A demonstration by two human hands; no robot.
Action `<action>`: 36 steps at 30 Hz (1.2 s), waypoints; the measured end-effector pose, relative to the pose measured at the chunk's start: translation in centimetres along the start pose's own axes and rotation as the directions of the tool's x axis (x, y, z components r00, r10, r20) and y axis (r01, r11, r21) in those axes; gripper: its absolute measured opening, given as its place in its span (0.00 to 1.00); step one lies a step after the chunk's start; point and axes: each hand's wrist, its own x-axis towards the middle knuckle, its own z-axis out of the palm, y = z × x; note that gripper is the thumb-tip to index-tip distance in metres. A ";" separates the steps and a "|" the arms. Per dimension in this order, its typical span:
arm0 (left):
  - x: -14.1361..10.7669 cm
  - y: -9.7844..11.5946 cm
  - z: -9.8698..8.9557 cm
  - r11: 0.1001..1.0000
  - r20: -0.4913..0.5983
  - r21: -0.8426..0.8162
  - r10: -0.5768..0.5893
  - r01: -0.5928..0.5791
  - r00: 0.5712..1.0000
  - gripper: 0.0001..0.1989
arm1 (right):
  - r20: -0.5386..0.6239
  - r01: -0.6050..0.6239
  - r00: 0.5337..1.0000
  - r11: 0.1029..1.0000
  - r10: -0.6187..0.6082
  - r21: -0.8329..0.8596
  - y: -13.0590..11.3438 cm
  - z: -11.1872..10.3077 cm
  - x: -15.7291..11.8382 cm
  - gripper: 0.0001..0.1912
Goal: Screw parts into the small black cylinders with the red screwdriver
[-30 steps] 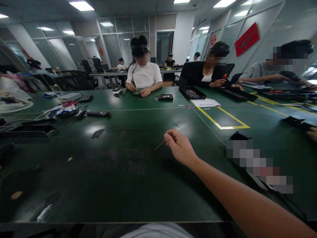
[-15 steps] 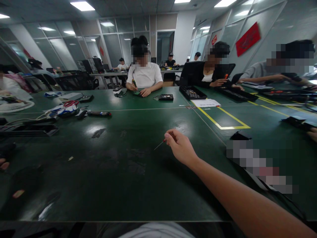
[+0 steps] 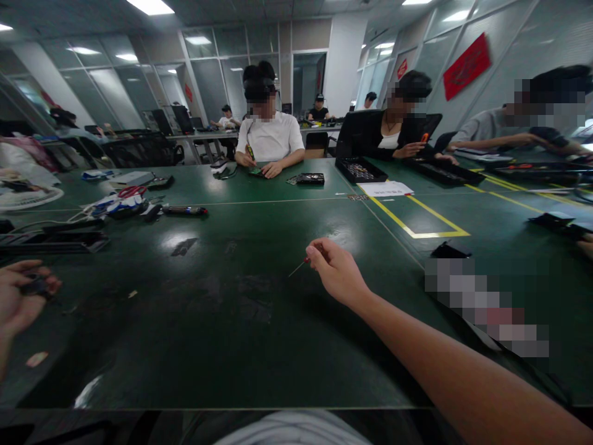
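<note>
My right hand point(image 3: 336, 269) is above the green table point(image 3: 185, 346), its fingers closed on a small screwdriver point(image 3: 299, 267). The screwdriver's thin metal shaft slants down to the left, and a bit of its red handle shows at my fingertips. At the left edge of the view, my left hand point(image 3: 21, 309) has its fingers curled around a small dark object point(image 3: 34, 284). What that object is I cannot make out. Part of this hand lies outside the picture.
Scissors with red handles point(image 3: 133, 191) lie among cables and a marker-like dark tool point(image 3: 185, 211) at the back left. Black trays point(image 3: 359, 170) stand across the table near co-workers point(image 3: 271, 139). Yellow tape point(image 3: 440, 234) marks the right side, behind a pixelated item point(image 3: 486, 309).
My left hand has come further into view from the left edge, with the small dark object in it. My right hand and the screwdriver have hardly moved.
</note>
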 end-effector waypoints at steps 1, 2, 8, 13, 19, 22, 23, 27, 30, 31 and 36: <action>0.2 -0.3 1.0 0.998 -0.007 -0.039 0.040 -0.040 0.999 0.12 | 0.001 -0.001 1.000 1.000 0.001 0.010 0.0 0.0 0.0 0.14; 0.2 -0.5 2.2 0.995 0.014 -0.084 0.059 -0.057 0.998 0.12 | 0.005 -0.002 1.000 1.000 0.002 0.023 0.0 0.1 -0.1 0.14; -3.5 0.5 12.2 0.951 0.273 -0.308 0.055 0.033 0.961 0.10 | -0.013 -0.012 1.000 0.996 0.013 0.092 0.1 0.1 -0.1 0.15; -7.3 0.5 20.1 0.940 0.538 -0.337 0.145 0.055 0.830 0.10 | -0.040 0.001 0.999 0.997 0.002 0.074 0.3 0.1 -0.1 0.13; -12.6 -0.3 26.6 0.898 0.716 -0.414 0.222 0.146 0.662 0.08 | -0.005 -0.010 1.000 0.998 0.010 0.055 0.2 0.4 -0.1 0.12; -14.3 -1.4 28.5 0.873 0.740 -0.468 0.303 0.136 0.601 0.08 | -0.016 0.007 1.000 0.999 -0.007 0.033 0.1 0.3 -0.1 0.12; -14.7 -1.8 29.0 0.880 0.752 -0.460 0.316 0.119 0.578 0.09 | -0.017 0.014 1.000 1.000 -0.013 0.019 0.0 0.3 -0.1 0.12; -15.1 -3.8 30.0 0.932 0.788 -0.360 0.332 -0.049 0.519 0.23 | -0.024 0.023 0.999 1.000 -0.024 -0.021 -0.5 0.1 -0.3 0.14; -14.9 -4.7 29.9 0.937 0.769 -0.309 0.346 -0.162 0.537 0.21 | -0.048 0.037 0.998 0.999 -0.036 0.008 -0.7 -0.1 -0.6 0.15; -14.8 -4.9 29.8 0.939 0.772 -0.293 0.344 -0.180 0.535 0.19 | -0.053 0.043 0.998 0.998 -0.041 0.035 -0.7 -0.1 -0.7 0.14; -14.2 -5.9 29.0 0.916 0.807 -0.236 0.371 -0.323 0.461 0.21 | -0.103 0.084 0.993 0.956 -0.057 0.281 -0.6 -0.2 -0.9 0.11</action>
